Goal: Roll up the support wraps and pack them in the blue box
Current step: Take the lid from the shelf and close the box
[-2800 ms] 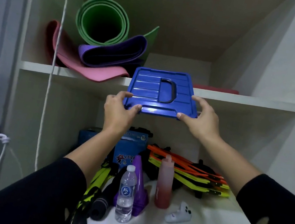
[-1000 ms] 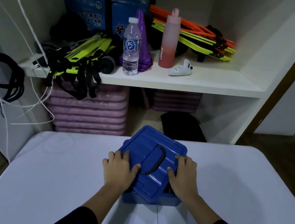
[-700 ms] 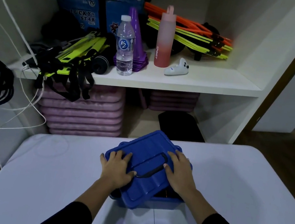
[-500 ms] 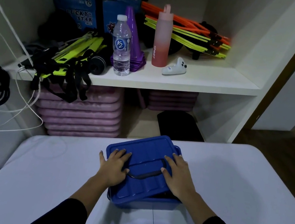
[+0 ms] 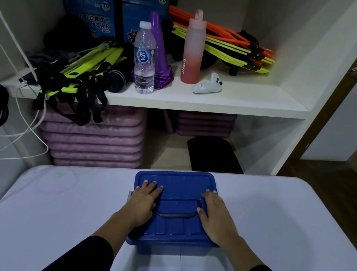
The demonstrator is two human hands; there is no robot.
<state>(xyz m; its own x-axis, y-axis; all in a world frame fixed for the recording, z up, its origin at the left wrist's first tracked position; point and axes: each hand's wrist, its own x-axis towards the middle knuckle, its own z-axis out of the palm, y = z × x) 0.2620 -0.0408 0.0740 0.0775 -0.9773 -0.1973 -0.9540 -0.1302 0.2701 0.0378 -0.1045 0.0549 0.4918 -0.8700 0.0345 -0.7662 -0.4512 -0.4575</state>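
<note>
The blue box [image 5: 176, 251] sits in the lower centre of the frame, on the white table [image 5: 64, 210] and close to its far edge. It is a rectangular plastic tub with rounded corners, standing upright and level, its long sides running left to right. Only a strip of its front wall shows below the lid [image 5: 176, 182]. The lid is the same blue, with a raised rim and ribbed panels, and sits squarely on the box, covering it fully. A dark carry handle [image 5: 176, 216] lies folded flat in a recess at the lid's middle. The left hand [image 5: 143, 203] and right hand [image 5: 217, 218] rest flat on the lid's two ends.
</note>
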